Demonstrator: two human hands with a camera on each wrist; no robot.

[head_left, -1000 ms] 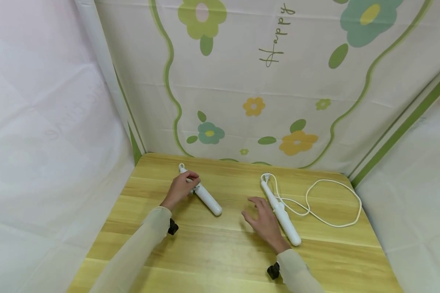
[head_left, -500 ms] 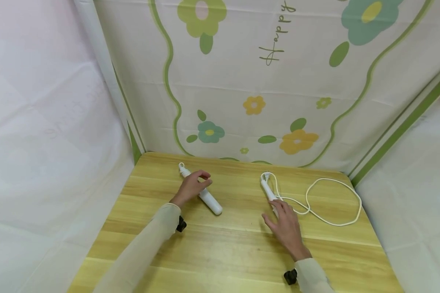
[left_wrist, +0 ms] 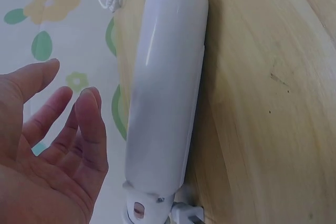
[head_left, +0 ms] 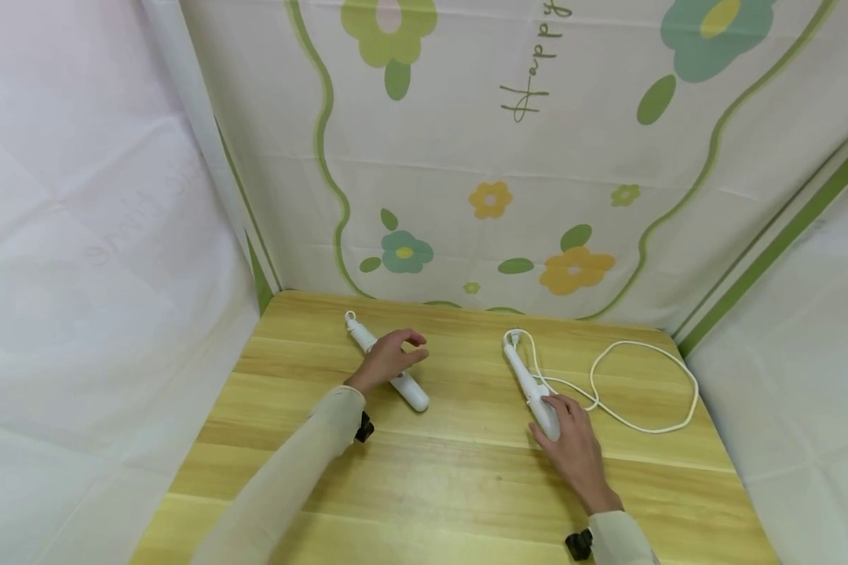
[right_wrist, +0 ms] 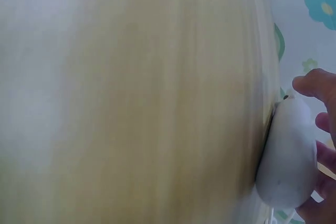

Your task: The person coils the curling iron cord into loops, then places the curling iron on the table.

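Note:
Two white hair irons lie slanted on the wooden table [head_left: 438, 486]. The left hair iron [left_wrist: 165, 87] has its cord wound round the handle. My left hand [head_left: 387, 359] is over its middle, fingers loosely bent with a gap to the thumb, holding nothing; the left wrist view shows it apart from the barrel. The right hair iron [head_left: 526, 384] lies with its cord loose. My right hand [head_left: 578, 451] lies over its rounded barrel end, thumb at the left side and fingers at the other. In the right wrist view its fingertips [right_wrist: 324, 156] are right at the barrel.
The loose white cord [head_left: 653, 431] loops across the table's right part, its plug [head_left: 514, 337] by the handle end. A printed flower cloth [head_left: 452, 173] hangs behind the table, with pale cloth walls [head_left: 99, 329] at both sides.
My left hand has slid rightward along the left hair iron from its handle toward the barrel. My right hand has moved right and down onto the right iron. Neither iron has moved.

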